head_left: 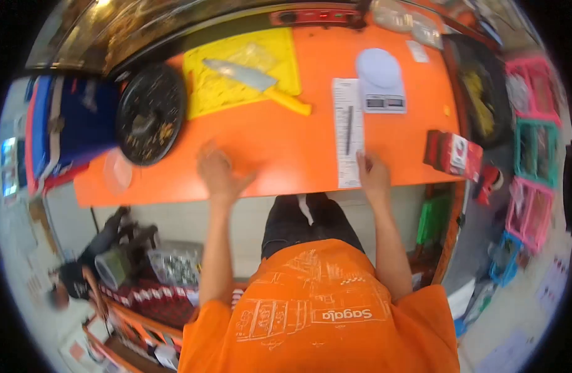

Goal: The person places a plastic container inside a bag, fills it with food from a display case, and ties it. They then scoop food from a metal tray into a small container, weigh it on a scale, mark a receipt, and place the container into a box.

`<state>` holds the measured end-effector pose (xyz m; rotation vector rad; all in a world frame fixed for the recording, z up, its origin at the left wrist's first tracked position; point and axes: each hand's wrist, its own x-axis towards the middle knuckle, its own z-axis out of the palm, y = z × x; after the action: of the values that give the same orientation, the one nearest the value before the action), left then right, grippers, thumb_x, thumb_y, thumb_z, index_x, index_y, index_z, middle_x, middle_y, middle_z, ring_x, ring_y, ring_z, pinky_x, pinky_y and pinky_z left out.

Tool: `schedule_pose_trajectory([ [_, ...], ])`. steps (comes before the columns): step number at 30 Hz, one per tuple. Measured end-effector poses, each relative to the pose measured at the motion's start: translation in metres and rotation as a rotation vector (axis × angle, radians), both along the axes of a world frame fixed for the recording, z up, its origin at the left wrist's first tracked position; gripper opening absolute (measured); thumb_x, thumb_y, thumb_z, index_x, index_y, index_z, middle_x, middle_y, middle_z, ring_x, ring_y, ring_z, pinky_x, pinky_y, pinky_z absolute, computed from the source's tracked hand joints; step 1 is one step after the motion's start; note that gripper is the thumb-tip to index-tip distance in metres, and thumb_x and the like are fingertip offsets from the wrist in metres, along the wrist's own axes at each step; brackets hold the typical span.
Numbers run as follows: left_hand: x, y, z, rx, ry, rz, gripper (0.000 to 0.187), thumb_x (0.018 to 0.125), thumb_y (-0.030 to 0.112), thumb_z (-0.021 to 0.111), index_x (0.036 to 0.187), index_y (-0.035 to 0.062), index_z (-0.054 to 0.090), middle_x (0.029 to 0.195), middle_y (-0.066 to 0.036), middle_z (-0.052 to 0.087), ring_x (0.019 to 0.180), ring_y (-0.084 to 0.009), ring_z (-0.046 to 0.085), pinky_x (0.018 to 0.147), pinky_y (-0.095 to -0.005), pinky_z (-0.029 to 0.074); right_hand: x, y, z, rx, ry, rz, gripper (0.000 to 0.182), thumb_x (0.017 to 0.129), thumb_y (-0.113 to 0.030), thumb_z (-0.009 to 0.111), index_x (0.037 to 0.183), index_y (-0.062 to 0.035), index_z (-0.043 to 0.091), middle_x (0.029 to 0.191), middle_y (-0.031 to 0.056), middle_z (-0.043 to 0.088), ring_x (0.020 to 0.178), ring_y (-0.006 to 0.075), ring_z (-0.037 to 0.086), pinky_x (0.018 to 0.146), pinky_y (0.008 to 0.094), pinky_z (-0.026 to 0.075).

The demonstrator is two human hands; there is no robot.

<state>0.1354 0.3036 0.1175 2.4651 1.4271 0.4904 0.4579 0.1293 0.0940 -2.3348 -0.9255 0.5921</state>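
Observation:
My left hand point(221, 175) is over the orange table near its front edge, fingers and thumb spread, somewhat blurred, with nothing in it. At the right edge of a long printed paper slip point(347, 171), my right hand point(374, 177) has its fingers curled, the thumb side at the paper's edge. A dark pen point(349, 130) lies lengthwise on the slip. Just beyond is a white digital scale point(379, 71) with a round top. A knife point(255, 81) with a yellow handle rests across a yellow cutting board point(283, 56), beside a crumpled clear plastic bag point(249, 57).
A black round tray point(150, 115) with food scraps stands at left, near a blue box point(81, 118) and a translucent round lid point(117, 170). On the right are a red carton point(454, 152), a black tub point(482, 93) and coloured baskets point(535, 146). Another person point(81, 280) is at lower left.

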Motion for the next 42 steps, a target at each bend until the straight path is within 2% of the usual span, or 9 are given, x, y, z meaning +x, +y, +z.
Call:
schedule_pose_trajectory([
  [3, -0.036, 0.031, -0.018, -0.531, 0.06, 0.057, 0.109, 0.057, 0.032, 0.087, 0.144, -0.0038, 0.03, 0.121, -0.021, 0.055, 0.113, -0.0389, 0.052, 0.093, -0.049, 0.046, -0.029, -0.077, -0.005, -0.135, -0.014, -0.071, 0.034, 0.092, -0.035, 0.059, 0.082, -0.003, 0.063, 0.072, 0.0165, 0.066, 0.069, 0.0368, 0.065, 0.06, 0.0442, 0.049],
  [7, -0.03, 0.032, -0.036, -0.319, 0.175, -0.166, 0.097, 0.061, 0.019, 0.081, 0.142, -0.0031, 0.032, 0.114, -0.019, 0.061, 0.108, -0.0367, 0.058, 0.09, -0.0448, 0.05, -0.082, -0.17, -0.009, -0.333, 0.006, -0.244, 0.029, 0.09, -0.031, 0.062, 0.082, -0.0032, 0.063, 0.07, 0.0163, 0.065, 0.068, 0.0349, 0.065, 0.063, 0.0448, 0.05],
  [13, 0.151, -0.02, 0.069, -0.631, 0.029, -0.488, 0.092, 0.062, 0.015, 0.078, 0.14, -0.0038, 0.034, 0.103, -0.013, 0.065, 0.095, -0.031, 0.063, 0.084, -0.0416, 0.051, -0.151, -0.296, -0.062, -0.412, 0.558, -0.591, 0.061, 0.091, -0.055, 0.052, 0.114, 0.0012, 0.063, 0.11, 0.0244, 0.065, 0.108, 0.0364, 0.06, 0.093, 0.0412, 0.046],
  [20, 0.342, -0.101, 0.02, -0.146, 0.147, -0.875, 0.101, 0.057, 0.019, 0.082, 0.141, -0.0039, 0.03, 0.101, -0.014, 0.065, 0.091, -0.0321, 0.065, 0.079, -0.04, 0.053, -0.149, -0.358, -0.074, -0.248, 0.784, -0.908, 0.085, 0.09, -0.068, 0.045, 0.13, 0.0072, 0.051, 0.132, 0.0262, 0.053, 0.127, 0.0361, 0.048, 0.107, 0.0391, 0.036],
  [26, 0.424, -0.109, 0.086, -0.515, 0.005, -0.886, 0.097, 0.059, 0.023, 0.081, 0.14, -0.0003, 0.032, 0.104, -0.019, 0.065, 0.095, -0.0356, 0.065, 0.083, -0.042, 0.053, -0.149, -0.534, -0.2, -0.057, 0.588, -0.787, 0.086, 0.089, -0.066, 0.049, 0.139, 0.0034, 0.043, 0.126, 0.0225, 0.059, 0.119, 0.032, 0.055, 0.1, 0.0381, 0.043],
  [32, 0.508, -0.179, 0.097, -0.121, 0.198, -0.912, 0.101, 0.061, 0.024, 0.081, 0.144, 0.0037, 0.028, 0.113, -0.02, 0.064, 0.11, -0.0363, 0.059, 0.093, -0.0454, 0.048, -0.111, -0.555, -0.176, -0.137, 0.836, -0.864, 0.088, 0.089, -0.068, 0.048, 0.142, 0.0021, 0.04, 0.127, 0.0207, 0.059, 0.119, 0.0292, 0.056, 0.097, 0.0366, 0.045],
  [38, 0.458, -0.184, 0.087, 0.064, -0.133, -0.956, 0.118, 0.064, 0.045, 0.085, 0.151, 0.0048, 0.017, 0.148, -0.026, 0.035, 0.14, -0.0435, 0.027, 0.117, -0.05, 0.019, -0.098, -0.556, -0.146, -0.033, 0.914, -0.992, 0.084, 0.09, -0.066, 0.048, 0.141, 0.0, 0.042, 0.125, 0.0204, 0.06, 0.115, 0.028, 0.058, 0.092, 0.0368, 0.048],
  [41, 0.357, -0.234, 0.102, -0.349, -0.257, -0.78, 0.076, 0.083, 0.022, 0.072, 0.142, -0.0063, 0.034, 0.141, -0.028, 0.044, 0.134, -0.0376, 0.041, 0.113, -0.0427, 0.03, -0.112, -0.558, -0.125, 0.031, 0.942, -1.127, 0.081, 0.091, -0.065, 0.047, 0.141, -0.001, 0.043, 0.124, 0.0202, 0.06, 0.113, 0.0275, 0.059, 0.09, 0.0369, 0.049],
  [42, 0.299, -0.237, 0.035, -0.481, -0.244, -0.838, 0.071, 0.085, 0.019, 0.069, 0.143, -0.0047, 0.034, 0.139, -0.027, 0.047, 0.131, -0.0374, 0.044, 0.111, -0.0434, 0.033, -0.12, -0.557, -0.113, 0.051, 0.971, -1.181, 0.081, 0.091, -0.065, 0.047, 0.141, -0.0014, 0.044, 0.124, 0.0202, 0.061, 0.113, 0.0273, 0.059, 0.09, 0.0369, 0.049],
])
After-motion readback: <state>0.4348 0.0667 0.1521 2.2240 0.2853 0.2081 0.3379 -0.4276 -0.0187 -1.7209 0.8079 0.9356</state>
